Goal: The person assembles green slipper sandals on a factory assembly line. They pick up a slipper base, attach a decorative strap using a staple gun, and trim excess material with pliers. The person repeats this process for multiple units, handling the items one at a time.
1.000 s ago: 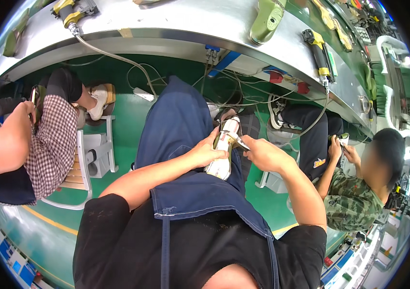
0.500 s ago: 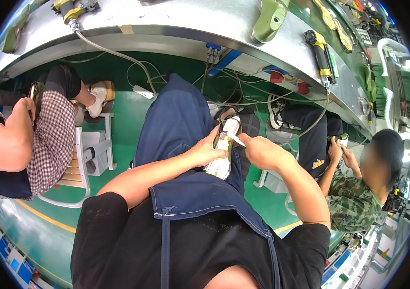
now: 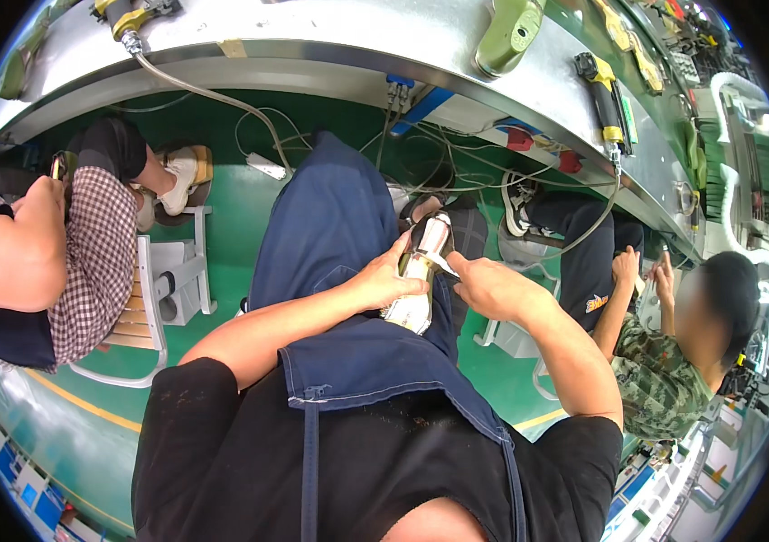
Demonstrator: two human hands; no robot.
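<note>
On my lap, between my apron-covered thighs, lies a lasted shoe part (image 3: 412, 309), whitish on its upturned face with darker, shiny sides. My left hand (image 3: 389, 280) wraps round its left side, thumb lying across the pale face. At the other side my right hand (image 3: 486, 282) is closed, fingers pinched on a thin, flat, pale piece (image 3: 440, 263) that slants onto the shoe part. Whether this piece is a blade or a strip of material I cannot tell. My right fingertips are partly hidden.
A metal bench (image 3: 330, 27) runs ahead, bearing a green shoe last (image 3: 509, 34), a yellow-black air tool (image 3: 601, 95) and another air tool (image 3: 124, 18). Hoses and cables (image 3: 470, 158) hang below. Co-workers sit at left (image 3: 18, 262) and right (image 3: 660, 370).
My right hand and the pale piece have shifted very slightly at the shoe part's edge. My left hand keeps its hold. The right co-worker's hands have moved apart.
</note>
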